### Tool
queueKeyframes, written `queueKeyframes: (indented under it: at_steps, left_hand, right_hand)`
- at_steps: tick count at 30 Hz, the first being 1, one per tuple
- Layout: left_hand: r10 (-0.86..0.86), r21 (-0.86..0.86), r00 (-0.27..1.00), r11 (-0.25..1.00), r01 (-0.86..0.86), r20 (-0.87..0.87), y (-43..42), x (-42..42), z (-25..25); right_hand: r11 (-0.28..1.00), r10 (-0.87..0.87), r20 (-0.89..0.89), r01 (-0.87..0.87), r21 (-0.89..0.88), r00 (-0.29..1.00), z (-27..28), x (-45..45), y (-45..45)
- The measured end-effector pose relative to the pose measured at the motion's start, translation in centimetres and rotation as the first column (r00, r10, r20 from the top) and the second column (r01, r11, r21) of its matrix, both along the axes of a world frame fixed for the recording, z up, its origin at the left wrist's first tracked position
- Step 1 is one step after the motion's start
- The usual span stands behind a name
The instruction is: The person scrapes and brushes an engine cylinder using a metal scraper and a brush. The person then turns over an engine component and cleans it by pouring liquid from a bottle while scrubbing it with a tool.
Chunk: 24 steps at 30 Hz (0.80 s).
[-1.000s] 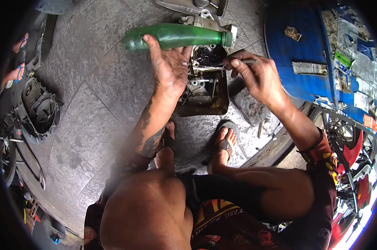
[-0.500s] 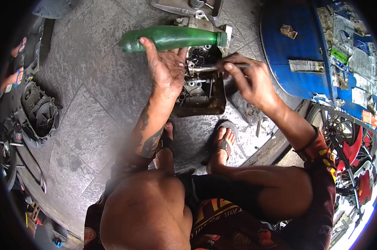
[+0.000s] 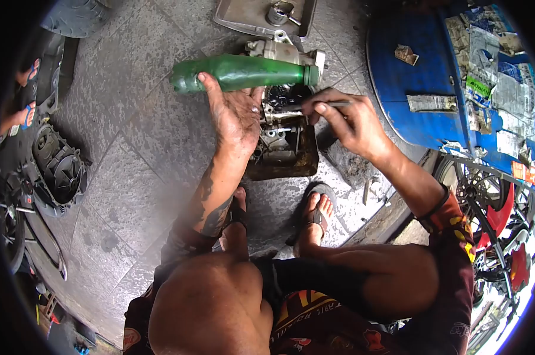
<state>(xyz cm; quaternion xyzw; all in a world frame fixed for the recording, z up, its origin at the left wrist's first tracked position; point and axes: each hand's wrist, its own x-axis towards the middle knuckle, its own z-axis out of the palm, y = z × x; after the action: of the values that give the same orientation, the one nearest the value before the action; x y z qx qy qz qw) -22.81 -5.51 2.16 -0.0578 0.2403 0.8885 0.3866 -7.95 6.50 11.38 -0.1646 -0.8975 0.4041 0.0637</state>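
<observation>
My left hand (image 3: 235, 121), smeared dark, is wrapped around a green bottle (image 3: 238, 72) that lies nearly level, its neck pointing right. Beneath the bottle is a metal engine case (image 3: 279, 50) with a dark, oily opening. My right hand (image 3: 359, 124) pinches the thin handle of what looks like a brush (image 3: 340, 104); its dark tip is over the case, partly hidden by my fingers. The case rests in or over an oily metal pan (image 3: 288, 171), whose front rim shows near my feet.
A grey tray (image 3: 235, 15) holding a small metal cup (image 3: 279, 13) is at the top. To the right stands a blue drum (image 3: 403, 77) with torn labels. An engine cover (image 3: 57, 165) lies at left, below another person's foot (image 3: 20, 118). Motorcycle parts (image 3: 498, 213) fill the right.
The whole view has shifted so the floor items sit lower. Both hands keep their holds on the bottle and the brush, with the right hand moving slightly around the case.
</observation>
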Motion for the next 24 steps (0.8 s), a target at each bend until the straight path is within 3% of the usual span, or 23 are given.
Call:
queueKeyframes:
  at_steps: [3,5,6,7,9,11,14,17,19,22,24]
  left_hand:
    - [0.005,-0.008,1.000,1.000,-0.005,0.004,-0.1,-0.2,0.5]
    - [0.010,-0.043,1.000,0.999,-0.011,-0.022,-0.1,0.1,0.2]
    - [0.002,-0.055,0.997,0.998,-0.006,-0.080,-0.2,0.0,0.1]
    - [0.004,-0.048,0.996,0.999,-0.008,-0.087,-0.1,-0.1,0.1]
    - [-0.012,0.010,1.000,1.000,0.012,-0.012,-0.3,-0.2,0.3]
    - [-0.003,-0.024,1.000,1.000,0.003,-0.007,-0.3,-0.3,0.7]
    - [0.015,-0.084,0.998,0.996,-0.021,-0.064,-0.2,0.1,0.3]
    - [-0.014,-0.031,1.000,0.999,0.013,-0.011,-0.5,-0.3,0.1]
    - [-0.023,-0.018,1.000,1.000,0.022,-0.014,-0.3,-0.3,0.8]
    - [0.024,-0.064,0.998,0.998,-0.028,-0.055,-0.1,0.0,0.2]
    - [0.014,-0.040,0.999,0.999,-0.016,-0.048,0.0,-0.2,0.2]
  right_hand:
    - [0.999,-0.034,0.096,0.035,-0.008,0.995,0.3,-0.2,1.1]
    - [0.990,0.057,-0.058,-0.049,0.135,0.997,0.0,-0.8,0.6]
    - [0.994,0.088,-0.003,-0.088,0.058,0.996,0.2,-1.0,0.1]
    - [0.992,0.119,-0.056,-0.117,0.041,0.991,-0.5,-0.6,0.3]
    - [0.999,0.013,0.055,-0.011,-0.042,0.998,-0.3,0.4,0.9]
    - [0.999,-0.026,0.102,0.021,0.049,0.994,-0.1,0.4,1.5]
    - [0.994,0.075,-0.102,-0.067,0.088,0.992,0.0,-0.6,0.2]
    - [0.999,0.016,0.037,-0.015,-0.035,0.999,-0.3,0.9,1.1]
    - [0.996,-0.060,0.072,0.055,0.064,0.996,0.3,0.6,1.7]
    - [0.999,0.023,-0.039,-0.021,0.050,0.999,0.2,0.1,0.7]
    - [0.999,0.009,0.023,-0.010,0.035,1.000,0.3,0.8,1.9]
